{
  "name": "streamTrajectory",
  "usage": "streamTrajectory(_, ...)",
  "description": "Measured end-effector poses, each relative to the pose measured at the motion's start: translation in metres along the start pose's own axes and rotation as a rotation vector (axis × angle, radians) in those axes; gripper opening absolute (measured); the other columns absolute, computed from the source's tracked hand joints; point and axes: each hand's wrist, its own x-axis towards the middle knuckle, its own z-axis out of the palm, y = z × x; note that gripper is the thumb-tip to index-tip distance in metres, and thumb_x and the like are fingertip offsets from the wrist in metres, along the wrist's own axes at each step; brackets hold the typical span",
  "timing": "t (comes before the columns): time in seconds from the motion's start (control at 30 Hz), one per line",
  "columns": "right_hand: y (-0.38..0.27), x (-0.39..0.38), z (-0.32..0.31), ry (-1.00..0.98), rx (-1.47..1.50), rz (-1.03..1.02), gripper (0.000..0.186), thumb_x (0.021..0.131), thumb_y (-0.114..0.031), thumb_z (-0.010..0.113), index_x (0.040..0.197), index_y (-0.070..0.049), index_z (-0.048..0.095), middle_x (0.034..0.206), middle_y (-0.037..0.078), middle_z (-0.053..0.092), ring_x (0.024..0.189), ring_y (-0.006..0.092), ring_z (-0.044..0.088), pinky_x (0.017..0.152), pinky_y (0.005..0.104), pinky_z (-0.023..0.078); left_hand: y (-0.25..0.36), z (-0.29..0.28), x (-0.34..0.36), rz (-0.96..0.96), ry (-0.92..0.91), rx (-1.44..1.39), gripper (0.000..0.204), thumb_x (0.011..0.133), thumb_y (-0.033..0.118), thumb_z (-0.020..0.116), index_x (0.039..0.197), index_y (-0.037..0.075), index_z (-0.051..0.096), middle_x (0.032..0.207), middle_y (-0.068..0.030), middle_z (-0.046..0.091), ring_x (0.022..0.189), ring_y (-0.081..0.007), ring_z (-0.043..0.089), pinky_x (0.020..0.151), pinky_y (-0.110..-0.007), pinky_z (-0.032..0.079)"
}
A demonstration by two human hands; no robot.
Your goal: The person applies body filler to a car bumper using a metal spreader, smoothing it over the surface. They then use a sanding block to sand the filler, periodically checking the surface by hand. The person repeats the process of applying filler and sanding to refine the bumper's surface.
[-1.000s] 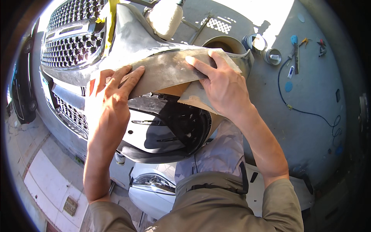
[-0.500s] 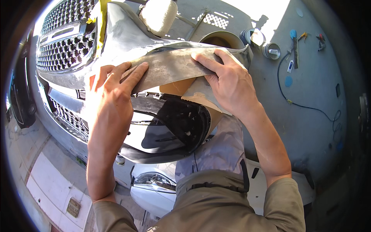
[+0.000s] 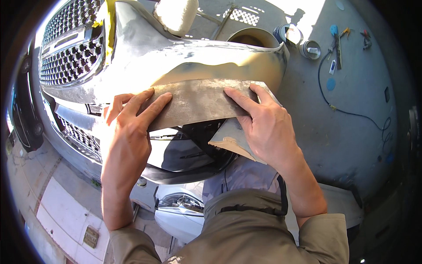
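Between both hands I hold a thin, bendy metal spreader [image 3: 198, 100] over a car bumper [image 3: 138, 48], bowed slightly. My left hand [image 3: 132, 123] grips its left end, fingers on top. My right hand [image 3: 272, 125] presses the right end with its fingertips. Tucked under that same hand is a second flat grey plate [image 3: 232, 128] with beige putty [image 3: 231, 146] along its near edge. Beyond the spreader, a smooth tan layer of filler [image 3: 261, 66] covers the bumper's curved right side. My thumbs are partly hidden.
A chrome-patterned grille [image 3: 70, 64] with yellow tape [image 3: 109, 35] is on the left. Behind the bumper are a white padded bundle [image 3: 177, 16] and a wide bucket [image 3: 246, 31]. Tins [image 3: 310, 49], a hose [image 3: 324, 92] and tools lie on the right floor. A white vehicle part [image 3: 176, 220] stands below.
Both hands have drawn the spreader toward me, down across the bumper. More of the tan filler shows beyond it. The plate with putty has moved nearer me too.
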Motion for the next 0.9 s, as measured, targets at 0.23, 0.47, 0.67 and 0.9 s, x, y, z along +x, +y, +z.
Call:
streamTrajectory(0.23, -0.022, -0.035, -0.003, -0.038, 0.024, 0.068, 0.055, 0.093, -0.019, 0.075, 0.146, -0.032, 0.064, 0.139, 0.028, 0.062, 0.080, 0.0405, 0.077, 0.071, 0.0456, 0.064, 0.004, -0.017, -0.014, 0.033, -0.091, 0.002, 0.059, 0.084, -0.011, 0.056, 0.134, 0.014, 0.076, 0.134, -0.0156, 0.071, 0.121, -0.0351, 0.061, 0.106, -0.044, 0.050)
streamTrajectory(0.47, -0.018, -0.014, -0.035, 0.073, 0.036, 0.035, 0.056, 0.091, -0.004, 0.071, 0.141, -0.031, 0.070, 0.138, 0.030, 0.063, 0.098, 0.0439, 0.074, 0.085, 0.0461, 0.063, 0.024, -0.029, -0.007, 0.065, 0.082, 0.164, 0.062, 0.082, -0.015, 0.060, 0.131, 0.017, 0.079, 0.131, -0.0111, 0.073, 0.114, -0.0336, 0.065, 0.101, -0.045, 0.054)
streamTrajectory(0.67, 0.028, 0.048, -0.005, 0.209, -0.048, -0.157, 0.052, 0.096, -0.015, 0.073, 0.144, -0.034, 0.067, 0.143, 0.022, 0.060, 0.098, 0.0384, 0.076, 0.087, 0.0468, 0.063, 0.009, -0.001, 0.028, 0.016, 0.156, 0.086, 0.070, 0.080, -0.017, 0.054, 0.139, 0.016, 0.073, 0.139, -0.0118, 0.067, 0.125, -0.0356, 0.058, 0.111, -0.047, 0.046)
streamTrajectory(0.9, 0.039, 0.049, 0.013, 0.156, 0.042, -0.103, 0.059, 0.095, -0.005, 0.070, 0.146, -0.034, 0.066, 0.143, 0.024, 0.061, 0.119, 0.0430, 0.068, 0.100, 0.0467, 0.058, 0.010, 0.010, 0.032, 0.024, 0.135, 0.169, 0.071, 0.078, -0.016, 0.052, 0.138, 0.015, 0.074, 0.142, -0.0119, 0.066, 0.126, -0.0350, 0.056, 0.112, -0.046, 0.046)
